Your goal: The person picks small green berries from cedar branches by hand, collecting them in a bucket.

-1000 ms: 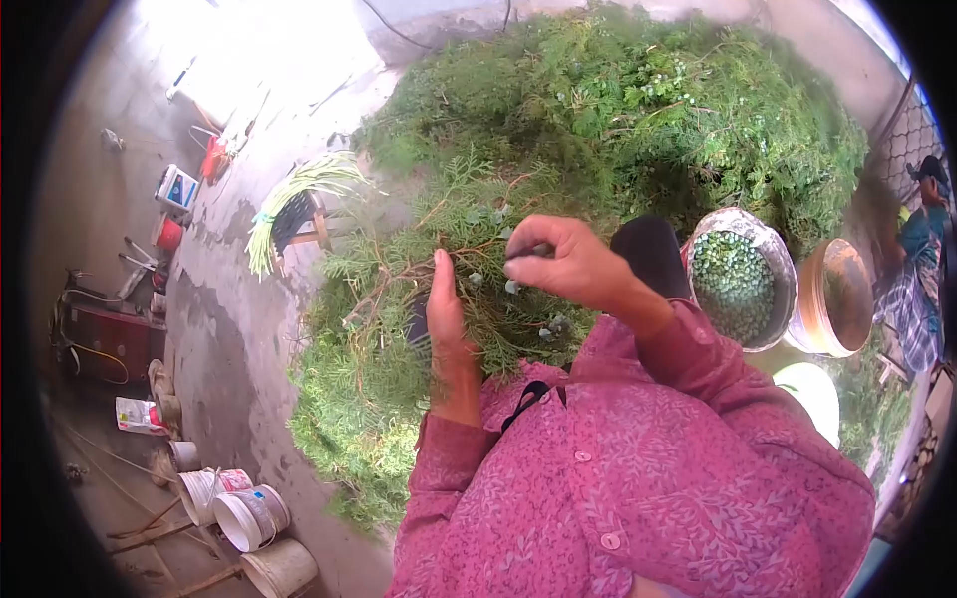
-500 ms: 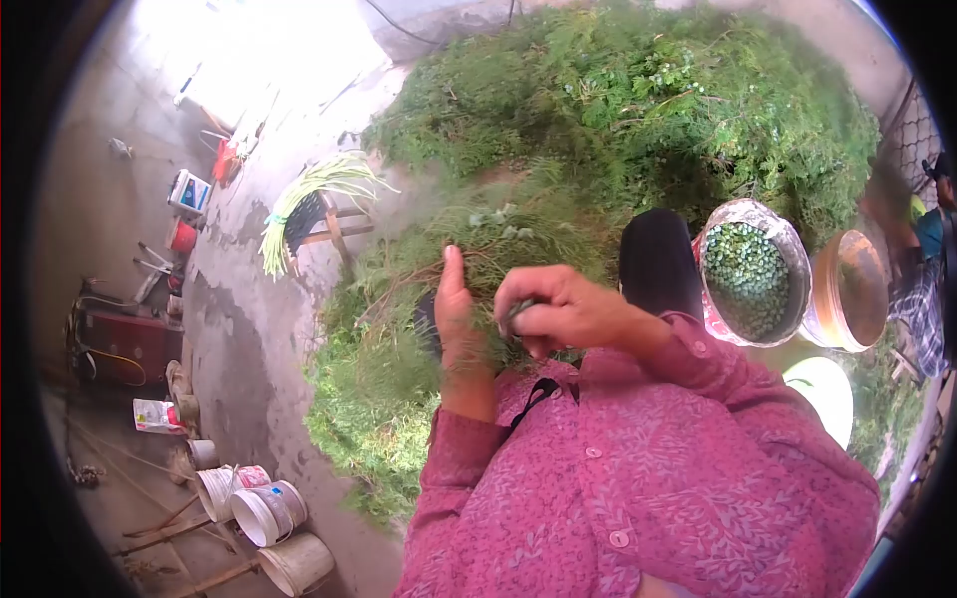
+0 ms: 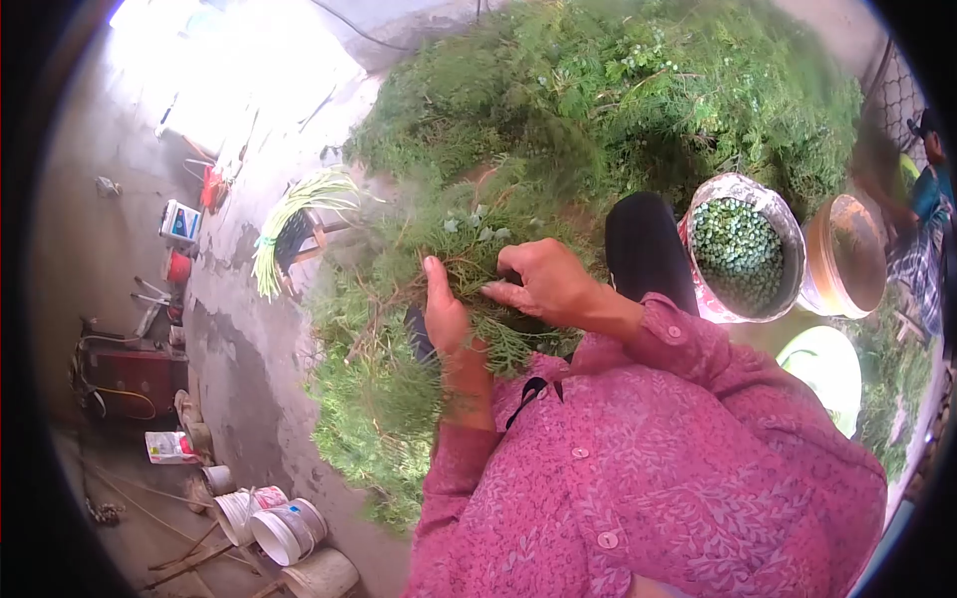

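Observation:
My left hand [image 3: 449, 314] is wrapped round a feathery green evergreen branch [image 3: 508, 344], thumb upright, with its other fingers hidden in the foliage. Close on its right, my right hand [image 3: 550, 282] has its fingers curled in towards the thumb at the sprigs. Whatever lies inside that grip cannot be made out. Pale green cones [image 3: 488, 232] show among the twigs just beyond both hands. To the right of my knee stands a bucket [image 3: 733, 182] partly filled with small round green cones [image 3: 736, 244].
A large heap of cut branches [image 3: 598, 120] lies ahead. Beside the cone bucket are another bucket [image 3: 857, 249] and a pale round object [image 3: 827, 374]. At left, a stool [image 3: 299, 244] carries long green stems [image 3: 274, 234]; white buckets [image 3: 284, 533] lie below. Another person [image 3: 927, 214] is at far right.
My right hand has shifted slightly right and up, its fingers turning towards the sprigs. My left hand stays on the branch, which now shows more clearly. The view has moved slightly.

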Motion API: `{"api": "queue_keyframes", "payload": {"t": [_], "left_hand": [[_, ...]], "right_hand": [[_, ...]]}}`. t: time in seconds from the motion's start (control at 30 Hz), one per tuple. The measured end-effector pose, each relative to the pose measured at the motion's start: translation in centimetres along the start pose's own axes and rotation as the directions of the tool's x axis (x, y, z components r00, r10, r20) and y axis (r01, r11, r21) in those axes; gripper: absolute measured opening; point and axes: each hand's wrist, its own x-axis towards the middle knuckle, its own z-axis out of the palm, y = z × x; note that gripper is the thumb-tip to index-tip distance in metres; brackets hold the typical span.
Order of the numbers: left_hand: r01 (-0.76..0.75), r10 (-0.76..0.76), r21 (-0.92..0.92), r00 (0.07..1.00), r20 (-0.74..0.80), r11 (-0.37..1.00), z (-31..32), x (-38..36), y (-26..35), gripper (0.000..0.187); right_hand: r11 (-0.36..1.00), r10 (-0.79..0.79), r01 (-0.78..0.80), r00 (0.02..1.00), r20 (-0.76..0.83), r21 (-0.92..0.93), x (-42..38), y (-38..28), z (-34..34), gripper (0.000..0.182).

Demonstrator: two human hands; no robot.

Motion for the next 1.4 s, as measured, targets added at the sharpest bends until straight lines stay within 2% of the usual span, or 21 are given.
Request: {"api": "queue_keyframes", "payload": {"t": [0.13,0.2,0.27,0.33,0.37,0.4,0.47,0.6,0.67,0.83,0.9,0.93,1.0,1.07,1.13,1.2,1.23,1.27,1.3,1.37,1.4], "left_hand": [[0.019,-0.015,-0.116,0.999,0.038,0.993,0.9,-1.2,0.7,0.045],[0.048,-0.046,-0.063,0.998,0.037,0.997,0.1,-0.9,1.3,0.045],[-0.001,0.0,-0.105,1.0,-0.008,0.995,0.3,-0.8,1.6,0.047],[-0.022,0.021,-0.059,0.999,-0.029,0.998,-0.1,-0.5,1.6,0.046],[-0.059,0.059,0.016,0.997,-0.047,0.998,0.4,-0.7,1.6,0.046],[-0.095,0.1,0.091,0.993,-0.06,0.991,1.2,-1.0,1.6,0.047],[-0.058,0.064,0.114,0.997,-0.048,0.992,3.3,-2.3,1.7,0.048],[-0.045,0.055,0.243,0.998,-0.033,0.969,5.7,-3.7,1.2,0.049],[-0.044,0.047,0.236,0.999,-0.009,0.971,5.7,-3.7,0.7,0.049],[0.032,-0.051,0.144,0.991,0.127,0.989,5.1,-3.4,0.7,0.048],[0.03,-0.053,0.21,0.993,0.105,0.977,4.1,-2.7,0.7,0.043],[0.032,-0.057,0.216,0.992,0.111,0.976,4.3,-3.0,0.8,0.043],[0.037,-0.039,0.142,0.999,0.008,0.989,5.3,-3.4,1.3,0.042],[-0.024,0.021,0.149,0.999,0.025,0.989,5.3,-3.5,2.0,0.043],[-0.162,0.161,0.23,0.987,0.024,0.96,5.2,-4.1,2.7,0.045],[-0.174,0.175,0.224,0.984,0.016,0.959,4.8,-4.2,3.3,0.044],[-0.186,0.188,0.234,0.982,0.014,0.954,4.5,-4.2,3.5,0.044],[-0.198,0.201,0.243,0.98,0.013,0.95,4.3,-4.2,3.7,0.044],[-0.201,0.204,0.245,0.979,0.015,0.948,4.0,-4.2,3.9,0.044],[-0.275,0.295,0.272,0.955,-0.033,0.922,4.3,-4.2,3.8,0.049],[-0.281,0.299,0.274,0.954,-0.028,0.92,4.8,-4.4,3.8,0.049]], "right_hand": [[0.963,-0.037,0.031,0.999,0.018,0.267,-0.4,0.3,-0.8,0.021],[0.491,0.158,-0.478,0.871,0.465,0.728,-0.7,-0.2,-3.2,0.018],[0.378,0.124,-0.48,0.874,0.47,0.792,-1.2,1.4,-3.9,0.015],[0.05,0.12,-0.385,0.919,0.377,0.922,-1.2,1.7,-5.2,0.02],[0.039,0.116,-0.362,0.927,0.356,0.931,-1.1,2.3,-5.6,0.024],[0.036,0.119,-0.352,0.931,0.345,0.935,-0.8,2.7,-5.8,0.024],[0.463,0.252,-0.333,0.938,0.239,0.821,-0.2,2.6,-5.8,0.027],[0.719,0.253,-0.241,0.964,0.076,0.652,0.6,2.3,-4.0,0.025],[0.937,0.072,-0.018,0.987,-0.142,0.349,0.4,2.8,-3.2,0.025],[0.886,0.046,0.017,0.991,-0.124,0.464,-0.1,3.0,-4.3,0.021],[0.349,0.169,-0.41,0.912,0.373,0.843,-1.3,1.9,-6.8,0.017],[0.347,0.172,-0.404,0.915,0.366,0.846,-2.1,1.7,-7.8,0.017],[0.344,0.291,-0.36,0.919,0.266,0.867,-3.6,1.6,-10.2,0.012],[0.553,0.363,-0.135,0.927,-0.093,0.822,-5.9,2.6,-13.4,0.01],[0.613,0.408,0.08,0.82,-0.401,0.786,-9.0,5.8,-16.2,0.015],[0.839,0.424,-0.023,0.654,-0.627,0.544,-12.7,9.8,-18.8,0.021],[0.938,0.346,-0.258,0.628,-0.698,0.232,-14.2,12.0,-19.5,0.026],[0.877,0.244,-0.468,0.625,-0.741,-0.106,-15.6,13.8,-19.6,0.03],[0.879,0.243,-0.466,0.624,-0.743,-0.103,-16.9,14.9,-19.0,0.03],[0.599,0.334,-0.71,0.642,-0.69,-0.37,-18.7,15.6,-18.3,0.038],[0.603,0.331,-0.708,0.64,-0.693,-0.366,-18.7,15.6,-18.4,0.038]]}}
